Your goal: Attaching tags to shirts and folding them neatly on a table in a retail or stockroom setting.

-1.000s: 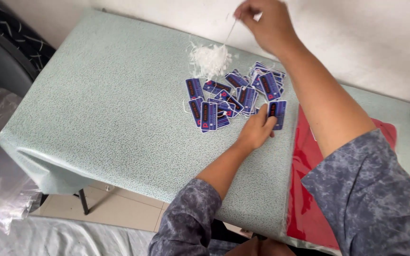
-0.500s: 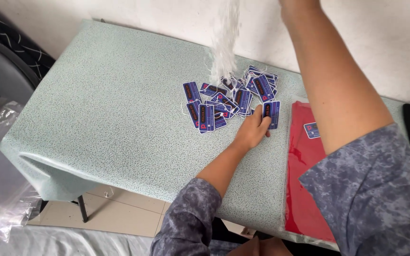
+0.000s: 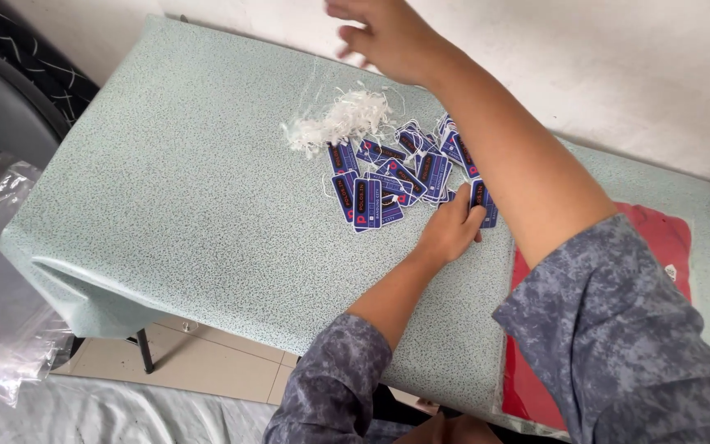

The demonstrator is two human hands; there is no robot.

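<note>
Two bare hands work over a speckled pale-green table, seen from the head camera. A scatter of small blue tags with red marks lies toward the far side of the table, many overlapping. Just beyond the tags, touching their far edge, sits a loose tuft of white strings.

The left hand rests on the table at the near right edge of the tags, its fingers curled down and pressing one tag at the right end of the scatter; whether it pinches the tag or only pins it cannot be told. The right hand hangs in the air beyond the tags, above and just past the strings, fingers spread loose and holding nothing. Its forearm crosses over the right part of the tags.

Right of the tags, a red garment in clear plastic lies flat on the table, mostly hidden by the blue-grey sleeve.
</note>
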